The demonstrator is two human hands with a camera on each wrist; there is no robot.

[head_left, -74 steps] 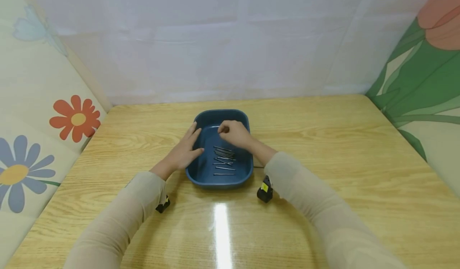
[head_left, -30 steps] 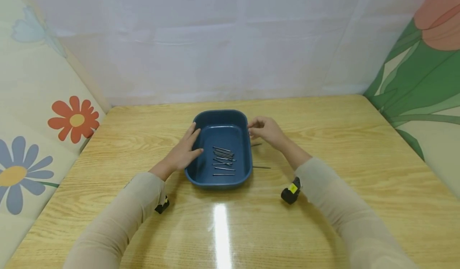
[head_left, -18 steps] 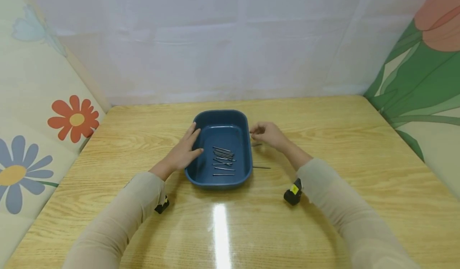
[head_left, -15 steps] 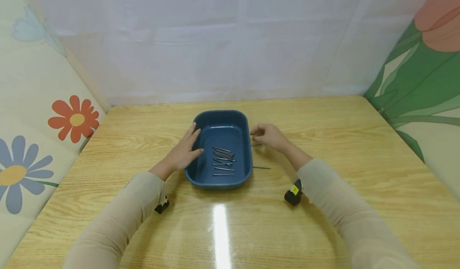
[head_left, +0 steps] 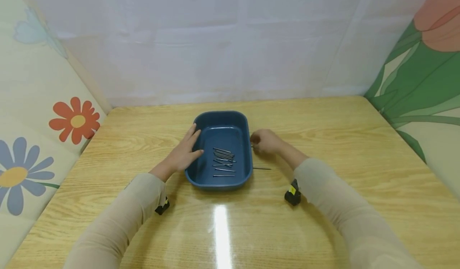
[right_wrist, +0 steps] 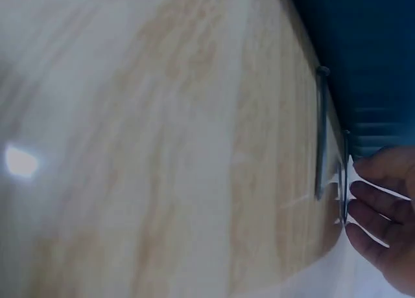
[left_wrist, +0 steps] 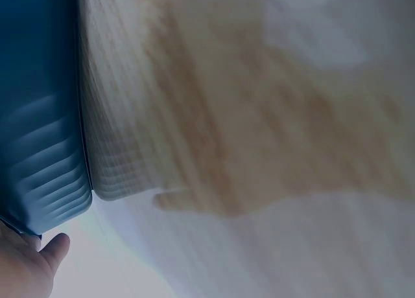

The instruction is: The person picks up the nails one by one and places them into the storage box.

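A dark blue tray (head_left: 220, 183) stands on the table, with several thin metal nails (head_left: 223, 176) lying loose on its floor. My left hand (head_left: 182, 152) rests along the tray's left rim, fingers spread and fairly straight; in the left wrist view its thumb (left_wrist: 55, 251) shows at the tray's corner. Outside the right wall, my right hand (head_left: 267, 142) is low over the table with bent fingers. The right wrist view shows its fingertips apart, close beside one nail (right_wrist: 345, 175); a firm grip is not visible. A nearer nail (right_wrist: 321, 133) lies by the tray wall.
The wooden table (head_left: 334, 149) runs to a white cloth backdrop (head_left: 230, 41). Flower-patterned panels (head_left: 427, 85) stand at both sides. A black wrist camera (head_left: 292, 195) hangs under the right sleeve.
My right hand has gone from above the tray to outside its right wall, then lower and nearer, covering most of the farther nail there. My left hand has stayed in place.
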